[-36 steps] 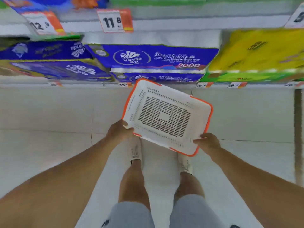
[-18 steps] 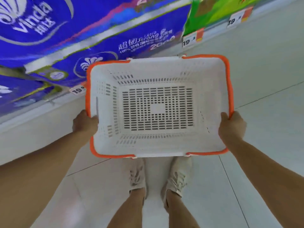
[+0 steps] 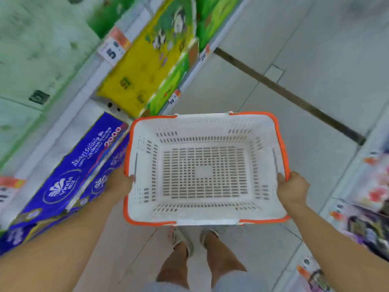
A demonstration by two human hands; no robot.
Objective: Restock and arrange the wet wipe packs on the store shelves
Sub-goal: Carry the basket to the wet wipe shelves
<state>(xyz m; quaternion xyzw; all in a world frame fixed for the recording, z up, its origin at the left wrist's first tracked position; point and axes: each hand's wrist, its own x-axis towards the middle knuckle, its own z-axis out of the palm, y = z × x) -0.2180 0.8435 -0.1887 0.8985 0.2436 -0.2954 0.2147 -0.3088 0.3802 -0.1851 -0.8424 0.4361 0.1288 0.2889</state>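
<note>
I hold an empty white plastic basket (image 3: 205,123) with an orange rim level in front of me, above my feet. My left hand (image 3: 120,183) grips its left rim, thumb over the edge. My right hand (image 3: 292,189) grips the right rim the same way. Nothing lies inside the basket. No wet wipe pack can be made out in this view.
A low shelf runs along the left with blue tissue packs (image 3: 69,175), yellow packs (image 3: 145,66) and green packs (image 3: 214,17) behind price tags (image 3: 112,49). Another shelf with colourful goods (image 3: 370,207) lines the right. Pale tiled floor (image 3: 305,102) with a dark strip lies ahead.
My view has swung to the right, so the tissue shelf now runs along my left and the aisle opens ahead. The basket stays held in both hands.
</note>
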